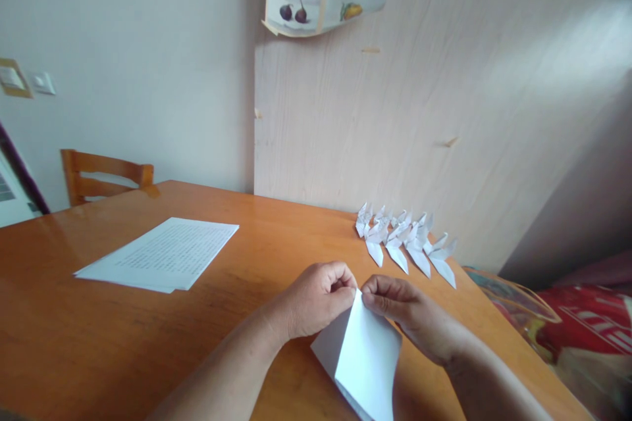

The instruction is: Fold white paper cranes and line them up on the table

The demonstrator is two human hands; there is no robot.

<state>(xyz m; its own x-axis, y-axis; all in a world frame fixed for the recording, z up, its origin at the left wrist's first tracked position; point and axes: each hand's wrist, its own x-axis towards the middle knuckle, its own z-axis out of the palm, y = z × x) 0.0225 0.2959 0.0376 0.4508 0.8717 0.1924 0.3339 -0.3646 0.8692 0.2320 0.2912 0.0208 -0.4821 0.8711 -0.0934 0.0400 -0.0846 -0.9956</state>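
A folded white paper sheet [365,355] stands tilted on the orange wooden table [99,335] in front of me. My left hand [316,299] pinches its top corner with closed fingers. My right hand [405,312] pinches the same corner from the other side, fingertips almost touching the left ones. Just beyond the hands, several finished white folded paper figures [405,243] lie in a row near the wall.
A stack of printed sheets [162,255] lies on the table to the left. A wooden chair [103,174] stands at the far left edge. A light wood panel [444,92] rises behind the table. A red patterned cloth [587,325] lies off the table's right edge.
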